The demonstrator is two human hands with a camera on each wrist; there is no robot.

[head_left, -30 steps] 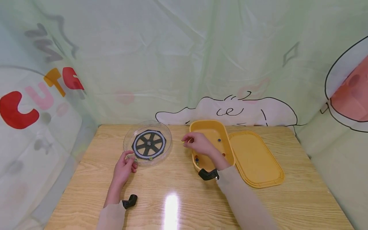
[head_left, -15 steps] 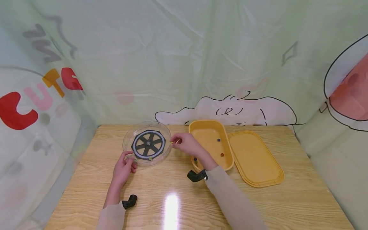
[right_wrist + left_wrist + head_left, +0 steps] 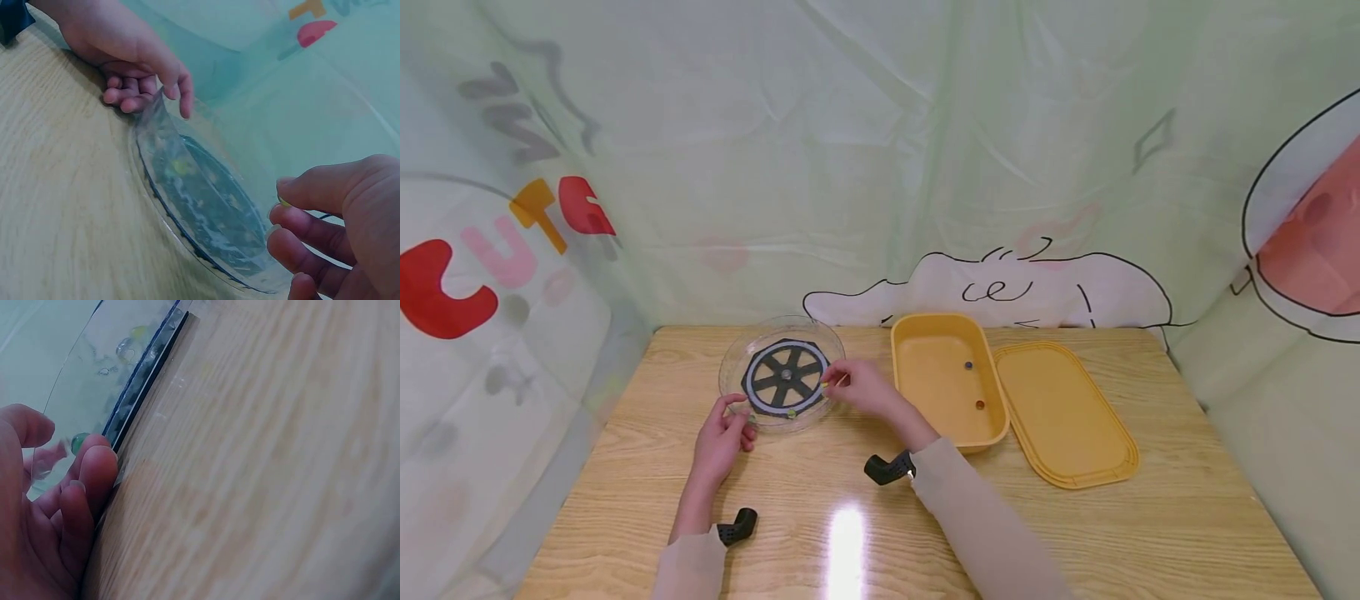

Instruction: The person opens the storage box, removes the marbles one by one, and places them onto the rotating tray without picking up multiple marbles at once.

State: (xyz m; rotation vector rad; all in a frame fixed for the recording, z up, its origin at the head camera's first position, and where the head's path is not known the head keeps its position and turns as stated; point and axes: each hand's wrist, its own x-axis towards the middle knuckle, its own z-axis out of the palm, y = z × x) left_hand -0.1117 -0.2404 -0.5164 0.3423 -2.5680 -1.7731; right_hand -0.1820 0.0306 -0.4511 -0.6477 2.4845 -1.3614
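Observation:
A round clear dish [image 3: 811, 323] with a black spoked wheel shape [image 3: 786, 375] at its base stands on the table. My left hand [image 3: 718, 442] holds its near left wall, one finger over the rim and the others outside. Beside those fingers, a green marble [image 3: 79, 444] shows through the clear wall in the left wrist view. Another yellow-green marble [image 3: 792, 413] lies within the dish near its front. At the dish's right side, my right hand [image 3: 868, 390] pinches a small yellow-green marble [image 3: 284, 202] between thumb and finger, mostly hidden by them.
Right of the dish stands a yellow tub [image 3: 932, 367] containing a dark blue marble [image 3: 968, 365] and a brown-orange marble [image 3: 980, 405]. Its yellow lid [image 3: 1071, 412] lies flat alongside. A printed curtain [image 3: 865, 167] hangs behind the wooden table [image 3: 805, 517].
From over the tub, my right hand has moved left to the dish's right side, carrying the pinched marble. My left hand has stayed at the dish's wall.

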